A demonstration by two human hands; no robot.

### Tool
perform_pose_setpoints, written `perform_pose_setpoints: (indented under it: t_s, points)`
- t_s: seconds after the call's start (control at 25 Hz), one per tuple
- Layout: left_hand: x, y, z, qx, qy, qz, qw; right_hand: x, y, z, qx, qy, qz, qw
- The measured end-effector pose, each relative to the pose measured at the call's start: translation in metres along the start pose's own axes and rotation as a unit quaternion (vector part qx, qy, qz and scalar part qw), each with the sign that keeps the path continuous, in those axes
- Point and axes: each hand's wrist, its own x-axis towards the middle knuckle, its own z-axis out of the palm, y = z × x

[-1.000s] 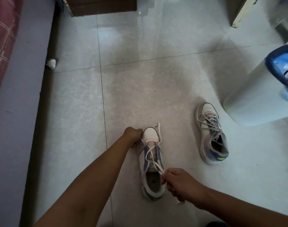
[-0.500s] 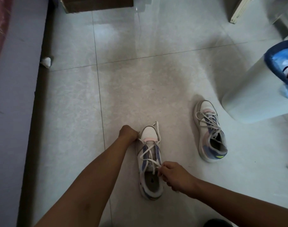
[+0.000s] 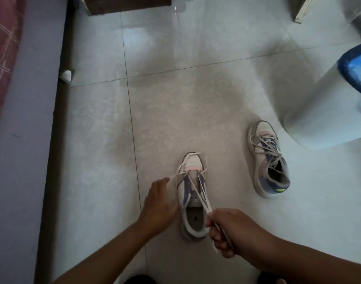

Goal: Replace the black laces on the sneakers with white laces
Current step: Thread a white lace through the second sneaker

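Note:
A white and purple sneaker [image 3: 193, 220] stands on the tiled floor with its toe pointing away from me. A white lace [image 3: 198, 191] runs loosely through its lowest eyelets. My left hand [image 3: 159, 206] is beside the shoe's left flank and pinches one lace end, which stretches toward the toe. My right hand [image 3: 233, 232] grips the other lace end at the heel, the tip hanging below my fist. A second sneaker [image 3: 268, 158] lies to the right, fully laced with a grey-white lace.
A white bin [image 3: 319, 103] with a blue liner stands at the right. A bed edge [image 3: 21, 119] runs along the left, with a crumpled white scrap [image 3: 66, 75] at its foot. Wooden furniture [image 3: 126, 3] sits at the top.
My left hand has moved back from the toe to the shoe's left side, pulling a lace end out. The crossed lacing has loosened to two strands. My right hand stays at the heel.

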Motion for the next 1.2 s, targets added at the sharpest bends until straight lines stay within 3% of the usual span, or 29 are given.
perform_pose_setpoints:
  t_s: [0.12, 0.2, 0.32, 0.48, 0.68, 0.84, 0.92, 0.96, 1.04, 1.12, 1.16, 1.2]
  points:
    - [-0.027, 0.029, 0.036, -0.017, -0.086, -0.079, 0.993, -0.007, -0.008, 0.011, 0.039, -0.006, 0.014, 0.999]
    - [-0.024, 0.044, 0.049, -0.016, -0.037, -0.099, 0.994, -0.010, -0.014, 0.018, 0.041, -0.002, 0.015, 0.999]
    - [-0.008, 0.053, 0.053, -0.131, -0.022, -0.138, 0.981, -0.018, -0.018, 0.029, 0.067, 0.003, 0.018, 0.998]
    - [0.016, 0.053, 0.040, -0.133, 0.098, -0.154, 0.974, -0.046, -0.011, 0.043, 0.058, -0.058, 0.032, 0.996]
    - [0.039, 0.043, 0.024, -0.117, 0.094, -0.180, 0.972, -0.065, -0.005, 0.048, -0.050, -0.066, 0.016, 0.996]
    - [0.045, 0.032, 0.014, -0.068, 0.035, -0.213, 0.974, -0.059, -0.010, 0.040, 0.002, -0.055, -0.004, 0.998]
    - [0.043, 0.023, 0.006, -0.170, 0.061, -0.263, 0.948, -0.052, -0.007, 0.034, -0.005, -0.061, -0.006, 0.998]
    - [0.039, 0.021, 0.003, -0.255, 0.085, -0.288, 0.919, -0.047, -0.004, 0.031, -0.046, -0.073, -0.010, 0.996]
    - [0.029, 0.021, -0.004, -0.351, 0.097, -0.303, 0.881, -0.029, -0.001, 0.016, -0.279, -0.097, -0.044, 0.954]
    - [0.032, 0.019, -0.018, -0.292, 0.118, -0.245, 0.917, 0.006, -0.012, -0.004, -0.531, -0.077, -0.125, 0.835]
    - [0.041, 0.016, -0.027, -0.246, 0.141, -0.208, 0.936, 0.028, -0.026, -0.012, -0.575, -0.026, -0.172, 0.799]
    - [0.053, 0.012, -0.036, -0.206, 0.150, -0.184, 0.949, 0.051, -0.044, -0.017, -0.572, 0.042, -0.212, 0.791]
